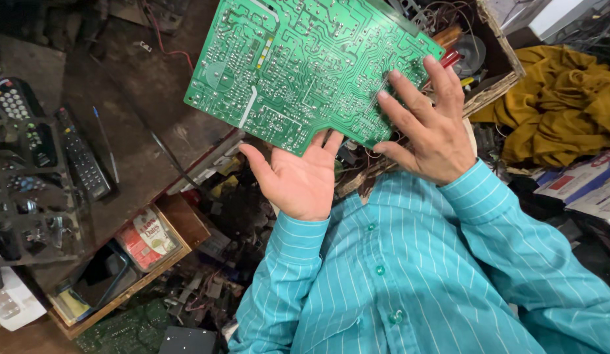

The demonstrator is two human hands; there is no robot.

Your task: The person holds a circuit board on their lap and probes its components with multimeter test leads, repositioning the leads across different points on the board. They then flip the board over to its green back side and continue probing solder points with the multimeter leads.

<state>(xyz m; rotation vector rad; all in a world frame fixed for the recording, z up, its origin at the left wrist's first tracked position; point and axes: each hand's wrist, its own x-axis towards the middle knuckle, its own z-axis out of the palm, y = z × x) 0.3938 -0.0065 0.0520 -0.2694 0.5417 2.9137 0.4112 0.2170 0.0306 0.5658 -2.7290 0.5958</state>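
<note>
Circuit board (305, 65), green, solder side up, rests tilted above a cluttered bench. Left hand (298, 177) props its near edge on an open palm; right hand (429, 124) lies spread-fingered across its right corner. Inspection seems underway; turning it needs care near the wooden crate (498, 62) beyond and the remote controls (75, 154) leftward.

The green circuit board (305, 65) runs off the top edge. It hides the left hand (298, 177) fingertips and most of the wicker basket (498, 62). The remote controls (49, 144) are too dark to read.
</note>
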